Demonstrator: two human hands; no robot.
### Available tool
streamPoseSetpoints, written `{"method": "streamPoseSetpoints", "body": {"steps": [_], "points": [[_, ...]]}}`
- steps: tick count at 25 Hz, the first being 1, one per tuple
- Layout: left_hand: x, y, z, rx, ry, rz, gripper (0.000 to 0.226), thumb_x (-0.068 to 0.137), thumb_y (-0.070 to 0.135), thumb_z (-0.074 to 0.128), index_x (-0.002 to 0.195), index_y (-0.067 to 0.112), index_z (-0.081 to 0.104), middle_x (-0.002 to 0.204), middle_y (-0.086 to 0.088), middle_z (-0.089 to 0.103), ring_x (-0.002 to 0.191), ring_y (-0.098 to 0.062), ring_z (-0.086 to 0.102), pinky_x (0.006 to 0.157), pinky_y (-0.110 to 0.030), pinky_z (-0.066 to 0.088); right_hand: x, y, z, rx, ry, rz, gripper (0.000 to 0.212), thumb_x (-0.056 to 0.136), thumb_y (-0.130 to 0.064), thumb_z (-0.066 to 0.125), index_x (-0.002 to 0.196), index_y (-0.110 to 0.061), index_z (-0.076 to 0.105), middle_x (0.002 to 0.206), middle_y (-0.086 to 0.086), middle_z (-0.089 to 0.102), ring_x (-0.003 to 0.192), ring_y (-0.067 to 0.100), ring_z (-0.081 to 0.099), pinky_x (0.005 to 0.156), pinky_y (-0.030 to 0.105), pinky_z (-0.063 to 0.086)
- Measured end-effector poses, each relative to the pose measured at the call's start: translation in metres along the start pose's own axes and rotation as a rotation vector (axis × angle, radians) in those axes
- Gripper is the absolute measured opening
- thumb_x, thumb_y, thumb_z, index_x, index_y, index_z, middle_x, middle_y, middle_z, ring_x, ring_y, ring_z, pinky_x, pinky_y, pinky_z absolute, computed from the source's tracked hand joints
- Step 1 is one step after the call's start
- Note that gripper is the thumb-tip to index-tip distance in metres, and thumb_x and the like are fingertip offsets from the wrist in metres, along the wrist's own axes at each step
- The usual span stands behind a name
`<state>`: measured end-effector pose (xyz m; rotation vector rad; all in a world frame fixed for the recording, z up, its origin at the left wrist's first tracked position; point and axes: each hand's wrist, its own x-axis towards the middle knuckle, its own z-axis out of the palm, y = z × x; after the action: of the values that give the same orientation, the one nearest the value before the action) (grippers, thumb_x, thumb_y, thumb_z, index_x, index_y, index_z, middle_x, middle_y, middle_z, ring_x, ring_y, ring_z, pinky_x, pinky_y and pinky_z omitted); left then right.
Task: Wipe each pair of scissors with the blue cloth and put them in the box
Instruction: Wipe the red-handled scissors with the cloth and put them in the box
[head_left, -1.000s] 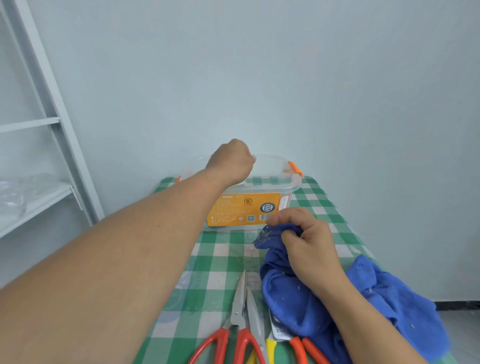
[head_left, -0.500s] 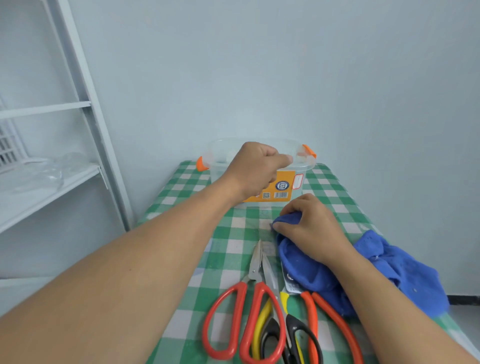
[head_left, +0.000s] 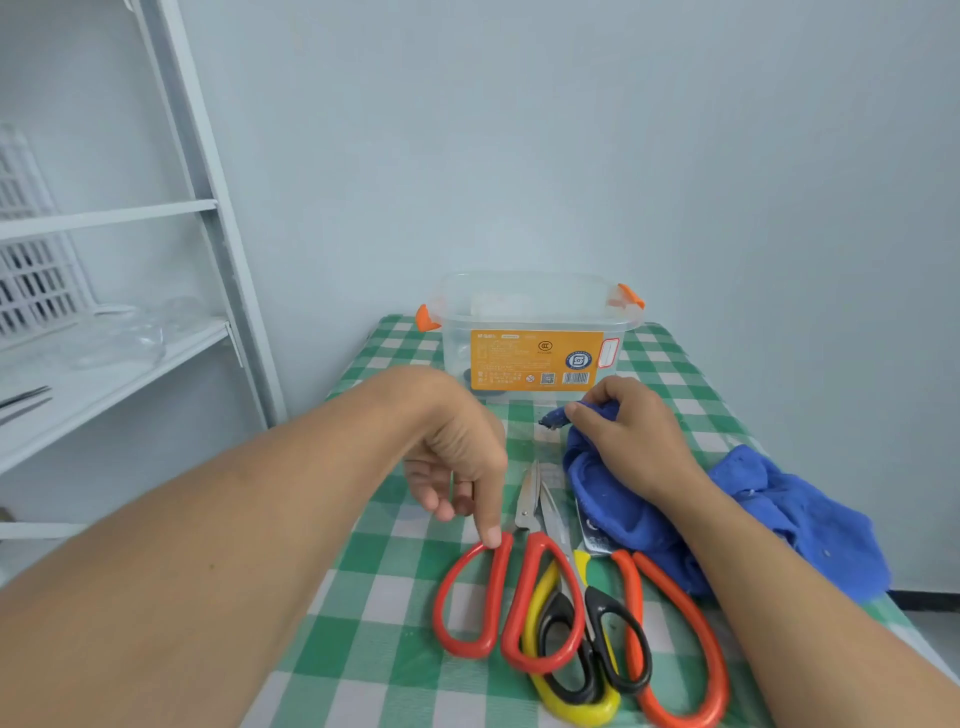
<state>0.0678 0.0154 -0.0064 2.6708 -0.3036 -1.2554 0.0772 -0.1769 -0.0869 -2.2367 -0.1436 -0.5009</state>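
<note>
A clear plastic box (head_left: 530, 312) with an orange label and orange clips stands open at the far end of the table. Three pairs of scissors lie side by side near me: red-handled scissors (head_left: 498, 597), yellow-and-black scissors (head_left: 582, 649) and orange-handled scissors (head_left: 675, 639), whose blades are under the blue cloth (head_left: 779, 519). My left hand (head_left: 457, 457) hangs over the red scissors with loosely bent fingers, its index fingertip touching the top of the left red handle. My right hand (head_left: 634, 436) grips a bunched part of the blue cloth.
The table wears a green-and-white checked cloth (head_left: 395, 613). A white metal shelf unit (head_left: 197, 208) stands to the left, with clear plastic on its shelf and a white crate behind. A pale wall runs behind and to the right of the table.
My left hand has drawn back from the box and come down to the red scissors' handle. My right hand has stayed on the blue cloth. The view has tilted down toward the scissors.
</note>
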Motion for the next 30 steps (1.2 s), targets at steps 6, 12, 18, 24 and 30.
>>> {"method": "streamPoseSetpoints", "body": {"steps": [6,12,18,24,30], "points": [[0.003,0.000,0.023,0.092,-0.003,-0.098,0.035,0.077,0.014,0.085,0.103,-0.002,0.067,0.088,-0.010,0.066,0.061,-0.018,0.067,0.049,-0.026,0.057,-0.003,0.000,0.002,0.034,-0.013,-0.026,0.014,0.092,-0.030,0.068,0.082,-0.019,0.064,0.095,-0.001,0.066,0.090,0.014,0.060,0.072,0.030,0.042],[0.003,-0.006,0.028,-0.009,0.038,-0.049,0.036,0.084,0.006,0.077,0.114,-0.009,0.065,0.077,-0.013,0.066,0.063,-0.022,0.067,0.054,-0.028,0.061,-0.006,0.000,0.000,0.051,0.002,-0.042,0.013,0.092,-0.026,0.068,0.082,-0.019,0.063,0.096,-0.001,0.064,0.092,0.014,0.058,0.072,0.027,0.038],[0.002,-0.018,0.023,-0.250,0.070,0.052,0.025,0.086,-0.006,0.050,0.108,-0.012,0.061,0.076,-0.021,0.069,0.061,-0.026,0.069,0.060,-0.038,0.062,-0.004,0.002,0.000,0.055,0.014,-0.038,0.014,0.092,-0.026,0.068,0.081,-0.019,0.063,0.097,-0.001,0.063,0.091,0.012,0.058,0.070,0.022,0.039],[-0.001,-0.021,0.027,-0.388,0.028,0.120,0.019,0.090,0.028,0.072,0.080,0.013,0.063,0.066,-0.004,0.061,0.047,-0.009,0.040,0.045,-0.019,0.043,-0.004,0.000,0.000,0.066,0.014,-0.026,0.014,0.091,-0.026,0.069,0.082,-0.018,0.064,0.097,0.000,0.064,0.091,0.014,0.058,0.071,0.027,0.040],[-0.008,-0.041,0.030,-0.498,0.007,0.216,0.014,0.088,0.019,0.076,0.083,0.009,0.066,0.081,-0.012,0.073,0.040,-0.002,0.037,0.037,-0.012,0.030,-0.005,-0.001,-0.002,0.085,0.026,-0.011,0.013,0.091,-0.025,0.068,0.081,-0.019,0.064,0.095,0.000,0.065,0.090,0.016,0.060,0.073,0.031,0.043]]}}
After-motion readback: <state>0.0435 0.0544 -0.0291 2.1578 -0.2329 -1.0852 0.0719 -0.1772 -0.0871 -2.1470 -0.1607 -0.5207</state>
